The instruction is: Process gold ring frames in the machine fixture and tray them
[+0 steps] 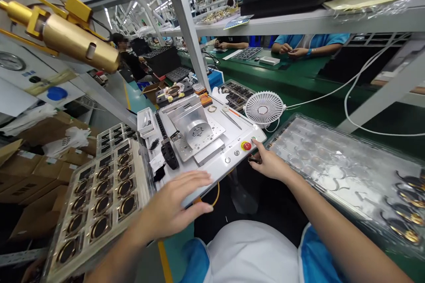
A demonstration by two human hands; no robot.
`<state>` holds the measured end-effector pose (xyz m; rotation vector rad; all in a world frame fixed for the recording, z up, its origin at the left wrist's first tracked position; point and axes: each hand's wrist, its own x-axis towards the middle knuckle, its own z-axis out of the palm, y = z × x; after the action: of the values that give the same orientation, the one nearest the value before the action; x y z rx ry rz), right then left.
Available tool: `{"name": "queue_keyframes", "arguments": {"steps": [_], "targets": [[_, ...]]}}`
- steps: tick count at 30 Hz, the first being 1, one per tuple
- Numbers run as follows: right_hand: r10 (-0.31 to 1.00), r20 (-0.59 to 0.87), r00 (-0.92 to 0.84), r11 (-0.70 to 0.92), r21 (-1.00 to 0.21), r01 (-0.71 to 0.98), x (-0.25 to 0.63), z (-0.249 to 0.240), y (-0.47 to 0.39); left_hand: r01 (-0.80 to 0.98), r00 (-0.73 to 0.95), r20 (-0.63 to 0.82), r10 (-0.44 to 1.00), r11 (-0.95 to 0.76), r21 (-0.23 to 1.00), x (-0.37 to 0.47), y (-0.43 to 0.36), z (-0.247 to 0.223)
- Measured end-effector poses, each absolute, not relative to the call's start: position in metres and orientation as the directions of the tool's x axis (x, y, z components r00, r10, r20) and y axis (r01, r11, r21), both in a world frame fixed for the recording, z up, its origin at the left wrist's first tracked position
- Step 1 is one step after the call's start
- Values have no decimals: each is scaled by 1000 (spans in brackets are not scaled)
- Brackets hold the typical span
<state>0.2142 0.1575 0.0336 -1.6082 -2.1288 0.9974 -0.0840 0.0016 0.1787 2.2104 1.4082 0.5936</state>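
My left hand (171,205) hovers by the front edge of the white machine base (212,174), fingers stretched out and nothing in them. At the base's right corner, my right hand (272,164) has its index finger on a green push button (253,139). Its other fingers are curled round a small dark part (255,159), mostly hidden. A red emergency stop button (246,146) sits just left of that hand. Behind the buttons, a round metal fixture (197,131) stands on a metal plate (217,131). The brass-coloured cylinder (81,42) of the machine hangs at upper left.
Trays (141,161) of round black-and-gold parts stand at left. A clear-lidded tray (332,141) with similar parts lies at right. A white fan (264,108), tweezers (232,119) and a small white box (146,121) are around the fixture. Co-workers' hands (295,51) show across the bench.
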Motion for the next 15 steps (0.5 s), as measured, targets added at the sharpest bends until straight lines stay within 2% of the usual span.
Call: {"name": "queue_keyframes", "arguments": {"steps": [2, 3, 5, 6, 8, 10, 12, 15], "targets": [[898, -214, -383, 71, -790, 609, 219, 40, 156, 639, 221, 7, 975, -150, 755, -71, 9, 132], [879, -224, -420, 33, -851, 524, 220, 42, 152, 543, 148, -32, 988, -54, 838, -62, 15, 108], [854, -175, -491, -19, -951, 308, 218, 45, 136, 222, 79, -98, 992, 78, 972, -39, 25, 67], [852, -122, -509, -24, -980, 195, 215, 44, 126, 57, 85, -119, 989, 114, 992, -27, 28, 50], [868, -5, -496, 6, -1000, 21, 205, 38, 105, -213, 62, -107, 992, 118, 970, -5, 31, 26], [895, 76, -440, 65, -997, -41, 195, 27, 89, -369, 34, -101, 994, 107, 923, 12, 33, 14], [914, 132, -383, 132, -991, -26, 192, 18, 79, -444, 58, -125, 990, 138, 885, 23, 36, 7], [905, 200, -377, 254, -962, 99, 207, 16, 75, -454, 116, -160, 980, 195, 869, 32, 43, 2]]}}
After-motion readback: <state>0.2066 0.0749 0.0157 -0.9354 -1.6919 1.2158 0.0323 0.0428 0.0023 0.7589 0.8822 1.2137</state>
